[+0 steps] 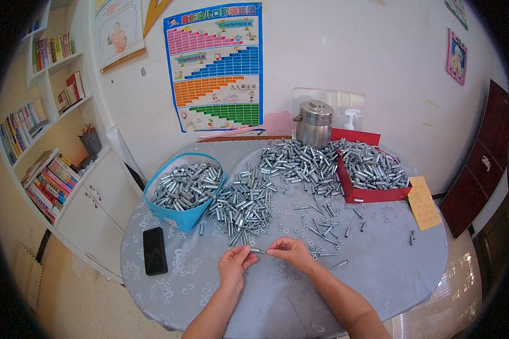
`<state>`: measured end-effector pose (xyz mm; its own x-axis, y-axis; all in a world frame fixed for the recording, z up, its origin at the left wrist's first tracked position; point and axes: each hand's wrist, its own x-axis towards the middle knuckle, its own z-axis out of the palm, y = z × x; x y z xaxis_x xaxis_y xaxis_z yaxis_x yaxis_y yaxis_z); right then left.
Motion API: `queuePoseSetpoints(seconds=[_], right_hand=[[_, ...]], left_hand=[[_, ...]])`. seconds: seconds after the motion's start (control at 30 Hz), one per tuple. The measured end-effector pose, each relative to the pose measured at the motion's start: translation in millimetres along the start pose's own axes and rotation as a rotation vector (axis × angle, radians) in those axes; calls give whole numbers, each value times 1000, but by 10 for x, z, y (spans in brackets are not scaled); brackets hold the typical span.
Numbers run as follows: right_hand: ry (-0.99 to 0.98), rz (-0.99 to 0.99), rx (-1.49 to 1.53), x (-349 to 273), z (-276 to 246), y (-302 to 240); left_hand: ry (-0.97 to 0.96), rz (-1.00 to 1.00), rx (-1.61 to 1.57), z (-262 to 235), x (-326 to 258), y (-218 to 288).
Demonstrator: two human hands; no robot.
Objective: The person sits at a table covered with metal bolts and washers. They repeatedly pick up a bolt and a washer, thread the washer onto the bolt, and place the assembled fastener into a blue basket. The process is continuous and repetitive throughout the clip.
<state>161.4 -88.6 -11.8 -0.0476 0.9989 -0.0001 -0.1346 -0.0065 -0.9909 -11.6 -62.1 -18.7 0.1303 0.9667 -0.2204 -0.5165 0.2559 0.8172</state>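
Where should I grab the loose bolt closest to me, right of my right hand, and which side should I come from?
Probably pinch the bolt across its middle, coming down from above with your right hand. It's long and thin and lies flat on the table, so its two long sides suit a pinch; nothing covers it, and bare table shows around it.

I get bright room light, glare patches on floor (444, 308), faint shadow across desk (283, 302), shelves (73, 107) bent by fisheye, corners black.
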Motion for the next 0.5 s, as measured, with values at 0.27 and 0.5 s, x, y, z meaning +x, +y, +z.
queuePoseSetpoints(seconds=[0.27,0.5], right_hand=[[22,-51,37,-23,33,24],[77,-123,-59,1,38,103]], left_hand=[[-2,-75,-39,13,-25,5],[-32,-104,-71,5,-23,-26]])
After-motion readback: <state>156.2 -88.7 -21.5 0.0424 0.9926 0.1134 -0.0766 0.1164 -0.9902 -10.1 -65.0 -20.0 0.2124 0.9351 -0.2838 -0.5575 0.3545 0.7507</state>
